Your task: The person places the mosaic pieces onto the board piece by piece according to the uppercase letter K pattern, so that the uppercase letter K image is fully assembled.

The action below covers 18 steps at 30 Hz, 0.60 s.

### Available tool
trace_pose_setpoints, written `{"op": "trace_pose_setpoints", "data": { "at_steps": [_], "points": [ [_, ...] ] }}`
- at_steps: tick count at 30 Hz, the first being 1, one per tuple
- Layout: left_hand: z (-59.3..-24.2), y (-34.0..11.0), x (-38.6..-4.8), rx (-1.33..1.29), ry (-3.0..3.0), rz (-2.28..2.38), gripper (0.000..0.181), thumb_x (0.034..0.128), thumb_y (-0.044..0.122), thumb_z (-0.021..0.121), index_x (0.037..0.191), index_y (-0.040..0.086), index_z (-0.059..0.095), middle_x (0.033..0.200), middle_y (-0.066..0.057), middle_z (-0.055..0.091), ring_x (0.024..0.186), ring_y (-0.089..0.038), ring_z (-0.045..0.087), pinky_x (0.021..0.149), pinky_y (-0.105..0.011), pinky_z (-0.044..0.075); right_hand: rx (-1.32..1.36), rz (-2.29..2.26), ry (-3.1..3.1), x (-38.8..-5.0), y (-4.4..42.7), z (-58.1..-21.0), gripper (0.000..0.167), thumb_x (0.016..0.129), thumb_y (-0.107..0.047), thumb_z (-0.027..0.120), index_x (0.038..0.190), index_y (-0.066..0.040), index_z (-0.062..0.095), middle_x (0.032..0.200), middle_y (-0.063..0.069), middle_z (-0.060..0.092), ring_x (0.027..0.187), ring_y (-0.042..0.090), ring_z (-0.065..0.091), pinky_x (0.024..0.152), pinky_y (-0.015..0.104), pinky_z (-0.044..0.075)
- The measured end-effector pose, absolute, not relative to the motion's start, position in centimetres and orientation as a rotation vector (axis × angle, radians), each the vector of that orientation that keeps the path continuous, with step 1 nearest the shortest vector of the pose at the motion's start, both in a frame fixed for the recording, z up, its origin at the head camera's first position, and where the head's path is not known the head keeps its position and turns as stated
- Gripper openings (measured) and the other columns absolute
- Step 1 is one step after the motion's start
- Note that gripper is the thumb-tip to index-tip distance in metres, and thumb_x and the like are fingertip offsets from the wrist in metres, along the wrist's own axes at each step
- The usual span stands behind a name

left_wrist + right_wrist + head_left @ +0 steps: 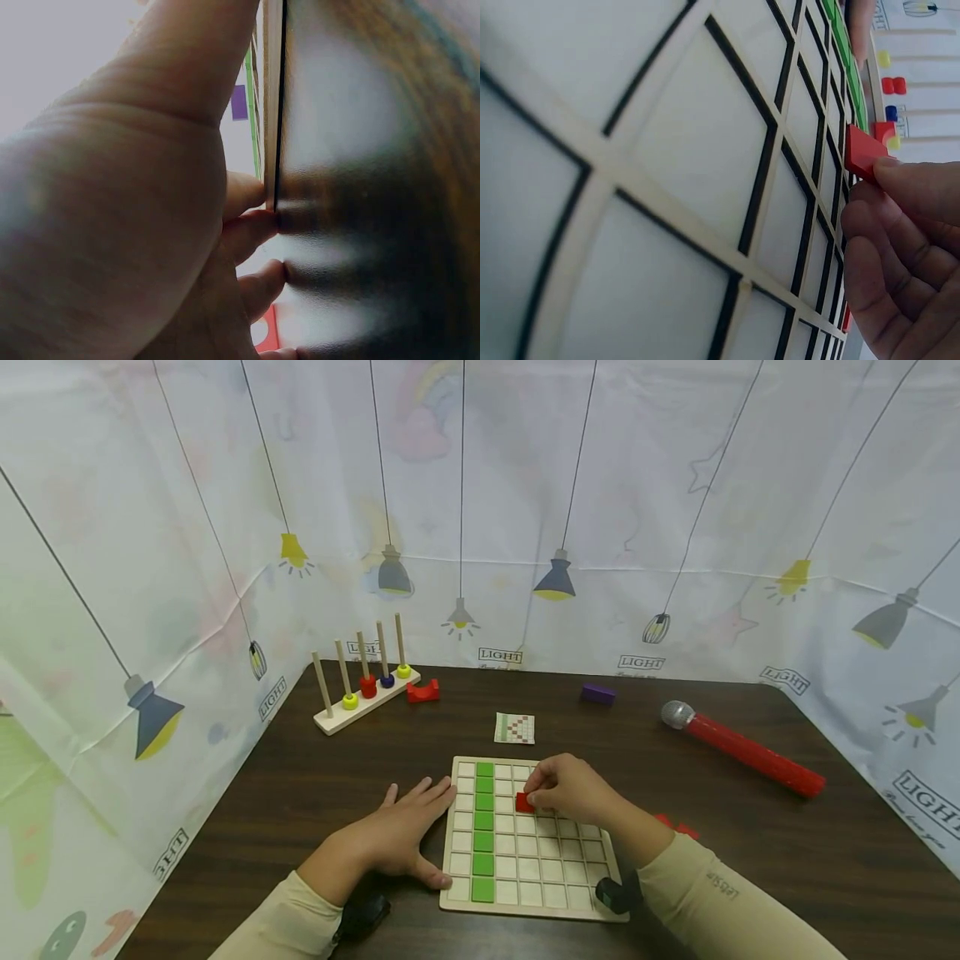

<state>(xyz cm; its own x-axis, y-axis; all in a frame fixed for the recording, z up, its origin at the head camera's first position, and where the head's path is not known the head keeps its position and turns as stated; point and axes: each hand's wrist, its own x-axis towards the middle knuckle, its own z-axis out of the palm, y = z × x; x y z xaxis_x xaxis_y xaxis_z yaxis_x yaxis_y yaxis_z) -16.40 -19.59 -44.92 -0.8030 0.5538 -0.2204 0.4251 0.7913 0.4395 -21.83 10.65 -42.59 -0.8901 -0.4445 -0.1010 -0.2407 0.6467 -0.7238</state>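
Above the upper part of a gridded wooden board [528, 869], the right hand [570, 789] pinches a red tile [524, 802] between thumb and fingers; the tile is at about the fourth column, third row from the top, and the right wrist view shows it tilted. Whether it touches the board, I cannot tell. The left hand [397, 839] has its fingers spread, with fingertips and thumb at the board's left edge. Green tiles [483, 842] fill the second column from the left. Just beyond the board, on the dark worktop [285, 827], lies a small printed card [514, 728]. Farther left stands a peg rack [363, 706] carrying coloured rings, with a red arched block [423, 692] beside it. Right of the card sit a purple block [598, 694] and a red microphone [750, 752] with a silver head. Red pieces [686, 832] lie near the right forearm, partly hidden.
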Motion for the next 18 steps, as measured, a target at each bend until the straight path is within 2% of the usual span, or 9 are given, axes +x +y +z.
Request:
{"op": "trace_pose_setpoints", "data": {
  "at_steps": [18],
  "points": [
    [-44.73, -19.66, -16.31, 0.755, 2.636, 0.547, 0.125, 0.0725, 0.069, 0.080, 0.165, 0.014, 0.017, 0.170, -0.004, 0.010, 0.155, -0.031, 0.004, 0.114, -0.070, 0.001, -0.588, -0.953, 2.731, -21.63, 10.09, -42.51, 0.009, 0.089, -0.005, 0.078, 0.085, -0.013, 0.077, 0.078, -0.007, 0.068, 0.072, 0.012, 0.059, 0.067, 0.034, 0.051]
  ]
}}
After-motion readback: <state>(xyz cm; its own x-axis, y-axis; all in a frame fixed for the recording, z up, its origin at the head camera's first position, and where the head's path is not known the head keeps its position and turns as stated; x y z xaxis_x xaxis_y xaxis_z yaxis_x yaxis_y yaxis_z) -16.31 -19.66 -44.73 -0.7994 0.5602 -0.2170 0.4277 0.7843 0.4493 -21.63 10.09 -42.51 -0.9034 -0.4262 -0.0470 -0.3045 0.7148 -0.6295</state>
